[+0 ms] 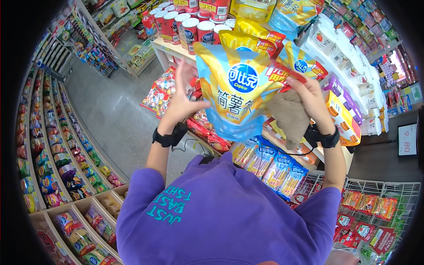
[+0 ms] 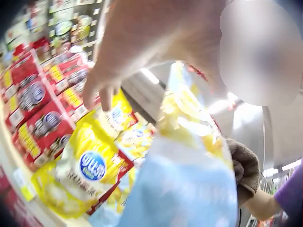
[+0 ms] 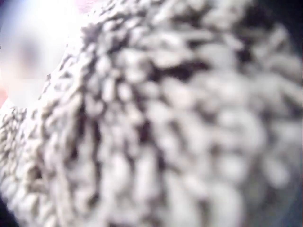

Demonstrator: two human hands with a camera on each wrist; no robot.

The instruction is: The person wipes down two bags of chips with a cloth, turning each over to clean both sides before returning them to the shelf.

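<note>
A blue and yellow bag of potato fries [image 1: 238, 90] is held up in front of the shelf, its printed front facing up to the head view. My right hand [image 1: 311, 97] grips the bag's red-striped upper right corner. A brown towel [image 1: 289, 115] hangs under that same hand, and its shaggy pile [image 3: 156, 118] fills the right wrist view, hiding the fingers there. My left hand [image 1: 183, 99] is beside the bag's left edge, fingers spread and thumb pointing toward the bag. In the left wrist view, the left hand [image 2: 142, 47] arches above the bag [image 2: 182, 175].
Behind the bag, yellow snack bags [image 1: 243, 42] and red canisters [image 1: 190, 33] crowd the display. White cups [image 1: 349, 57] are stacked at the right. Red candy bags [image 1: 161, 90] and blue-topped packs [image 1: 269, 165] lie lower. Snack shelves [image 1: 57, 145] line the left.
</note>
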